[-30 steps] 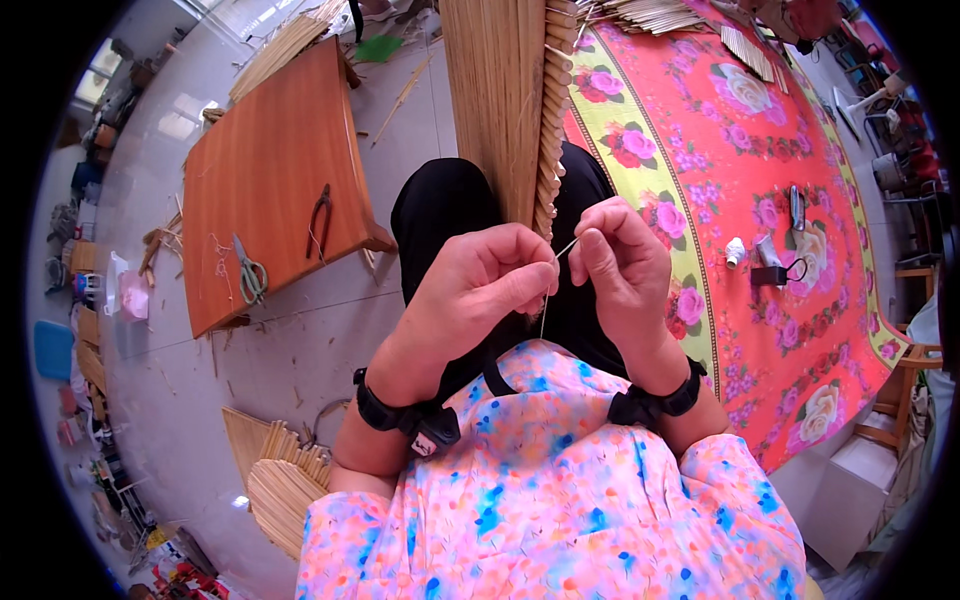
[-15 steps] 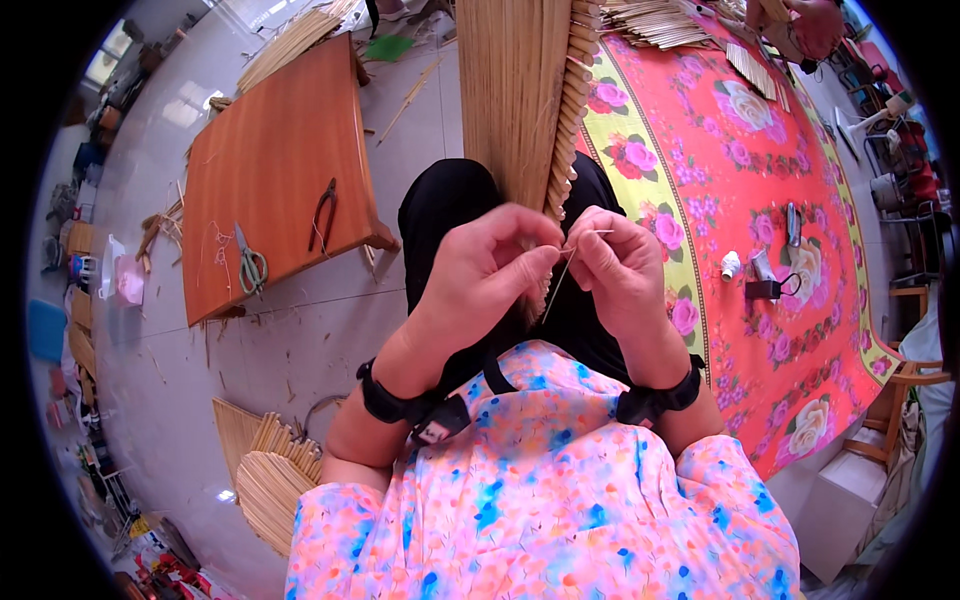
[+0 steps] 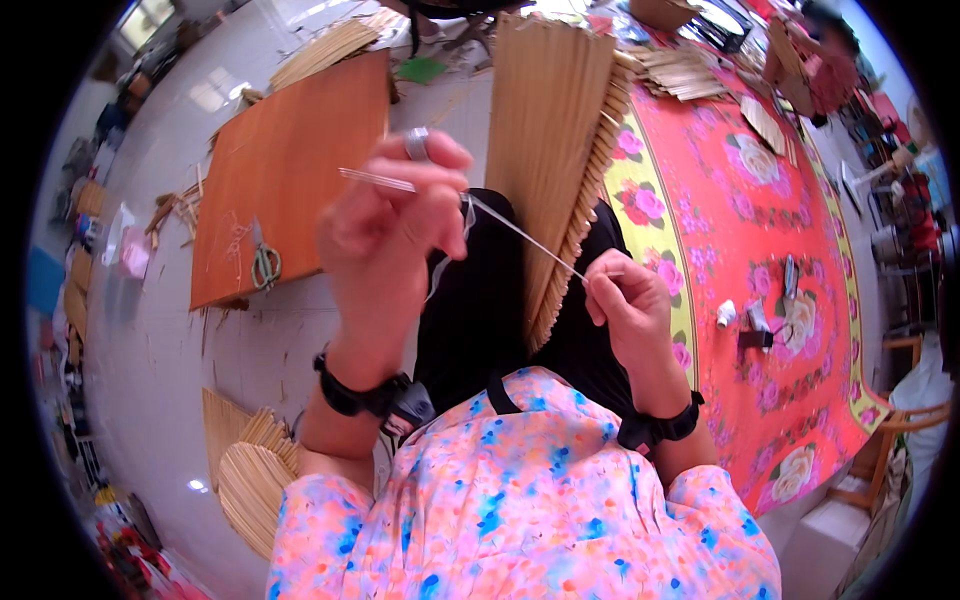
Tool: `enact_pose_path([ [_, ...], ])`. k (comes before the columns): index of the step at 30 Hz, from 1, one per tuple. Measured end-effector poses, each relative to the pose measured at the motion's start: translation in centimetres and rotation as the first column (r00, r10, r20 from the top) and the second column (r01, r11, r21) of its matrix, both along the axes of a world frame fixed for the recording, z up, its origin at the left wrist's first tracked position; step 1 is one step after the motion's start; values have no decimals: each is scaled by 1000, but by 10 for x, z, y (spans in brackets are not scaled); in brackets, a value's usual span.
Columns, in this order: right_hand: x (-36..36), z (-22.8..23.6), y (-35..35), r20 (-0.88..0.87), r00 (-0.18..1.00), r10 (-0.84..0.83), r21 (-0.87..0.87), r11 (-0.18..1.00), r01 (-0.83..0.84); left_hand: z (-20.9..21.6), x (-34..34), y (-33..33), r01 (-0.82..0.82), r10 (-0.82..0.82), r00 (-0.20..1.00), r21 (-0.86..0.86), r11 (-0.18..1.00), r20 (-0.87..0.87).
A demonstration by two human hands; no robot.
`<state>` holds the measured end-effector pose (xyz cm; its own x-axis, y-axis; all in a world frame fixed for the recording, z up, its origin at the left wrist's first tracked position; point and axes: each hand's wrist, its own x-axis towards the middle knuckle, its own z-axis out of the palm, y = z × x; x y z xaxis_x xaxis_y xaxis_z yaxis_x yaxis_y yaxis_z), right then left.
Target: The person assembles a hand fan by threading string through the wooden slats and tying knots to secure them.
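My left hand [image 3: 385, 225], blurred by motion, is raised over the wooden table's near corner. A thin, pale needle-like piece [image 3: 375, 180] sticks out between its closed fingers, and a metal ring band [image 3: 416, 145] circles one finger. White thread [image 3: 525, 235] runs taut from this hand down to my right hand [image 3: 630, 295], which pinches it between thumb and forefinger. A loose strand hangs below my left hand. Between my knees stands a long, tapering panel of pleated, straw-coloured strips [image 3: 550, 130], its stitched-looking right edge ridged; neither hand touches it.
Left is a brown wooden table [image 3: 300, 130] with green-handled scissors [image 3: 265, 262]. A red floral cloth [image 3: 740, 230] spreads right, holding a white spool [image 3: 726, 313] and a small black box [image 3: 755, 340]. More pleated pieces [image 3: 255, 490] lie lower left. Another person [image 3: 830, 75] sits far right.
My hands have moved apart: the left rose up and left, the right moved slightly down, drawing the thread taut between them. The view shifted; my left hand now covers the pliers' place.
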<state>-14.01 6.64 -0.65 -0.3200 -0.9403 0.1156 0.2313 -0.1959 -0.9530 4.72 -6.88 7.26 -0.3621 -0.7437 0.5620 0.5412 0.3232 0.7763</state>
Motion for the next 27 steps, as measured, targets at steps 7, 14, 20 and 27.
enact_pose_path([
  [7,-9,1,10,-467,842,269,213,959,-189,57,39,-36,-68,75,994,-87,994,81],
  [14,14,81,-6,-132,991,2,-190,981,-27,75,26,-16,99,-64,950,-99,990,305],
  [20,43,91,-43,-14,910,414,-179,895,-409,102,6,-3,284,-298,900,91,954,317],
  [27,-3,60,-7,-194,935,296,14,954,-299,110,106,-97,67,-64,997,55,996,-45],
])
